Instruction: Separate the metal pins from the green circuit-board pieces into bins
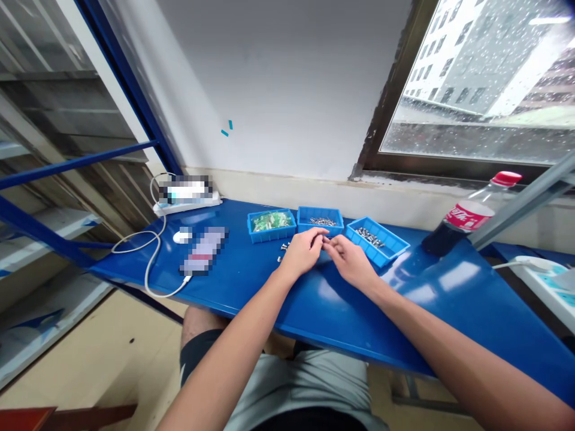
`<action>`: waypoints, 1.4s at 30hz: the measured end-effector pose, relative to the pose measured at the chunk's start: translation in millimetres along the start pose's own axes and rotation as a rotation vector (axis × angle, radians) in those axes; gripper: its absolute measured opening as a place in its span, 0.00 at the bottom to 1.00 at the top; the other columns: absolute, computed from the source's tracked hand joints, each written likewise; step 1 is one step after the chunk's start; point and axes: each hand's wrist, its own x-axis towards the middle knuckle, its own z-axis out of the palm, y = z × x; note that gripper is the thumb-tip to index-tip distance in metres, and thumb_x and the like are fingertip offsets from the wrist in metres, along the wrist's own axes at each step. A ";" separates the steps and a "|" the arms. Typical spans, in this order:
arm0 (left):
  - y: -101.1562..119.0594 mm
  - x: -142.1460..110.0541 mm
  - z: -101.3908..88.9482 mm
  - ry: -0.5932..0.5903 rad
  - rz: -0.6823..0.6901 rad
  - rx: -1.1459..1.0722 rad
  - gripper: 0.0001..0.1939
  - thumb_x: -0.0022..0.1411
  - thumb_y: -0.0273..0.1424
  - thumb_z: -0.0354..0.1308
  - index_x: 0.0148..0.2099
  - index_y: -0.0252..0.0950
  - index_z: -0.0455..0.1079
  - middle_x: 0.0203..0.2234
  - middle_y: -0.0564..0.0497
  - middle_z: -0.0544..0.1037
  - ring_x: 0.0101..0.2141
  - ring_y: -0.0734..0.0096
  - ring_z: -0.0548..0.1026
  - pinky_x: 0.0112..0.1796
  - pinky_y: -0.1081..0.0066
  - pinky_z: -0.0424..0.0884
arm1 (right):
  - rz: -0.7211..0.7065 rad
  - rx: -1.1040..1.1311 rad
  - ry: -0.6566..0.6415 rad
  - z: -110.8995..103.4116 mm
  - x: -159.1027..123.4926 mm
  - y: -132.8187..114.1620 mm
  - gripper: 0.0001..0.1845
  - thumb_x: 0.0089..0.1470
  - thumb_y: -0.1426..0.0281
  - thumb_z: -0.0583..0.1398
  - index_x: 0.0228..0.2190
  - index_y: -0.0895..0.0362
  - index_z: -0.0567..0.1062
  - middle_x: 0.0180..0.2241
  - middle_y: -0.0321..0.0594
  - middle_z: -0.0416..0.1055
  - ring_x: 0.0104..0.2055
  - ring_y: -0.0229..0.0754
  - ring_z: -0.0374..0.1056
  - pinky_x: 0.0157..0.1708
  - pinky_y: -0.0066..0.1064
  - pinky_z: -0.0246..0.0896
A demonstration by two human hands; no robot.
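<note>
Over the blue table, my left hand [306, 250] and my right hand [348, 257] meet fingertip to fingertip. Both are closed in a pinch, and whatever lies between the fingers is too small and covered to name. Just beyond them stands a blue bin [320, 212] holding small metal parts that look like screws. To its left, another blue bin [272, 236] contains small green and clear pieces. A third blue bin [390, 246], set at an angle by my right hand, has small dark metal parts in it. A few small metal parts [284, 246] lie left of my left hand.
A cola bottle with a red cap [462, 216] stands at the right. On the left lie a phone [204, 251] with a white cable [155, 290], a round white object [182, 237] and a power strip [188, 205]. Another power strip [550, 287] sits far right, near a grey metal bar [525, 200].
</note>
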 end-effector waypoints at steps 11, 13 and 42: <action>11.2 -9.3 11.3 -0.185 0.297 0.023 0.15 0.66 0.31 0.66 0.55 0.39 0.78 0.47 0.45 0.78 0.40 0.67 0.79 0.48 0.66 0.77 | 0.426 0.744 0.146 -4.1 8.7 -6.6 0.30 0.50 0.40 0.69 0.33 0.51 0.70 0.18 0.26 0.57 0.16 0.33 0.48 0.14 0.28 0.39; 9.6 -8.4 12.8 -0.172 0.284 -0.002 0.14 0.66 0.30 0.66 0.54 0.39 0.78 0.46 0.46 0.78 0.39 0.68 0.79 0.47 0.66 0.77 | 0.425 0.734 0.145 -4.1 8.6 -6.7 0.30 0.50 0.39 0.69 0.35 0.51 0.71 0.18 0.25 0.57 0.16 0.33 0.49 0.14 0.28 0.41; -0.7 0.7 9.0 0.116 0.020 -0.277 0.20 0.65 0.23 0.62 0.58 0.36 0.76 0.46 0.45 0.86 0.46 0.61 0.85 0.50 0.62 0.82 | 0.197 0.650 0.129 -7.3 8.5 0.4 0.23 0.47 0.56 0.77 0.36 0.55 0.78 0.33 0.37 0.80 0.29 0.38 0.76 0.32 0.31 0.73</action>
